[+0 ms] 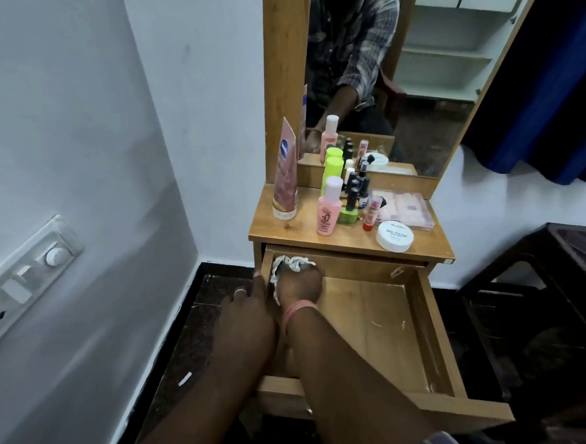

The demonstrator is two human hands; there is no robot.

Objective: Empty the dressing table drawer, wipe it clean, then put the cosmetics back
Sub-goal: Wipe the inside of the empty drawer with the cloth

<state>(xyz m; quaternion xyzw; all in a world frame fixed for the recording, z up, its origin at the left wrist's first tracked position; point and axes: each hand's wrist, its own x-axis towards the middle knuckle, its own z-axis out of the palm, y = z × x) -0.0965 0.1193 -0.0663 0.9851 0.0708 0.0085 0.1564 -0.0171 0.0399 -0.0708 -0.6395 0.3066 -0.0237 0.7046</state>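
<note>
The wooden drawer [425, 333] of the dressing table stands pulled out, its bottom bare. My right hand [300, 284] is inside at the back left corner, gripping a patterned white cloth [290, 263] against the wood. My left hand [245, 303] holds the drawer's left side wall from outside. The cosmetics stand on the tabletop [291, 230]: a tall pink tube [286, 173], a pink bottle [329, 210], a lime green bottle [333, 171], several dark nail polish bottles [355, 191], a small red bottle [371, 214], a white round jar [395, 235] and a clear flat case [402, 208].
A mirror [431, 76] rises behind the tabletop. A white wall with a switchboard [19, 291] is at the left. A dark wooden chair or table [556, 272] stands at the right, below a blue curtain [560, 83]. The floor is dark.
</note>
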